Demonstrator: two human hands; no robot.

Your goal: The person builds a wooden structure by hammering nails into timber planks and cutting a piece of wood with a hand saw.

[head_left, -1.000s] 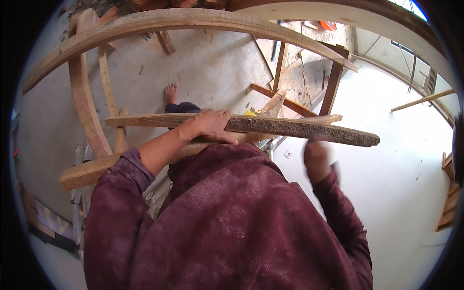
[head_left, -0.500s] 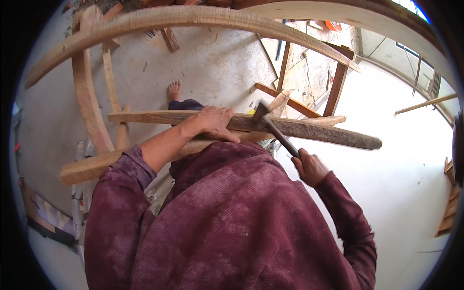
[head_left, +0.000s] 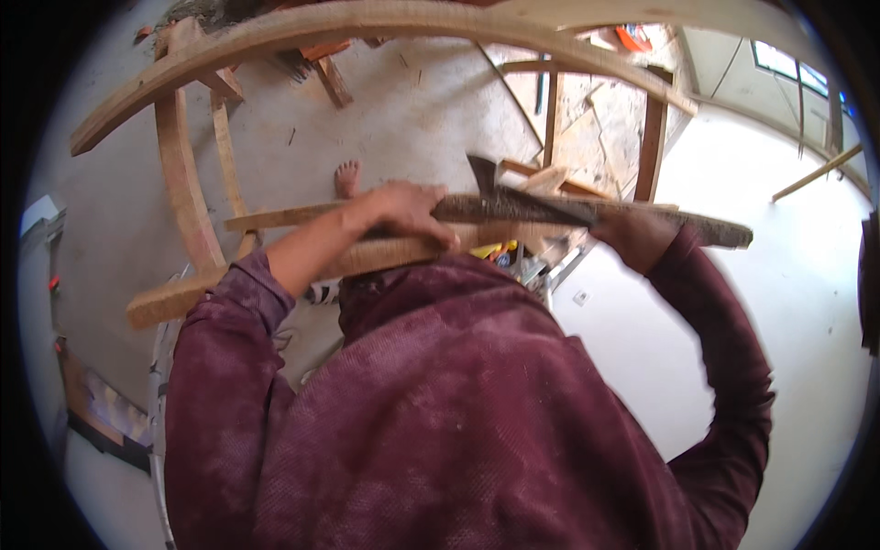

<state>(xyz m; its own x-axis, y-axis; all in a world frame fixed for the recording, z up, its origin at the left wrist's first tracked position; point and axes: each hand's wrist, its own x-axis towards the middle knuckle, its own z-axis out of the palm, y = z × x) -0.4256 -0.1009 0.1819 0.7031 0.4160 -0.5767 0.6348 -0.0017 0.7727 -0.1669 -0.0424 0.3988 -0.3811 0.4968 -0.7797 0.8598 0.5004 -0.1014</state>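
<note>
A long rough wooden pole [head_left: 706,226], dark and bark-like toward its right end, lies crosswise in front of my body. My left hand [head_left: 408,215] is wrapped over its left part, thumb on the near side. In my right hand [head_left: 632,240] is a hatchet [head_left: 483,176], gripped by the dark handle. Its flared metal head stands at the pole's far side, a little right of my left hand. I cannot tell whether the blade touches the wood. Under the pole runs a paler wooden beam [head_left: 174,298], partly hidden by my left arm.
A curved wooden beam [head_left: 367,18] arches across the far side, joined to an upright post [head_left: 183,174] at left. A bare foot [head_left: 347,179] shows beyond the pole. Scrap wood [head_left: 333,81] lies on the floor. Another dark post [head_left: 652,137] stands at far right.
My right hand has risen and moved right, bringing the hatchet head up and slightly left. The handle now lies flatter along the pole. My left hand keeps its hold; the view has shifted slightly.
</note>
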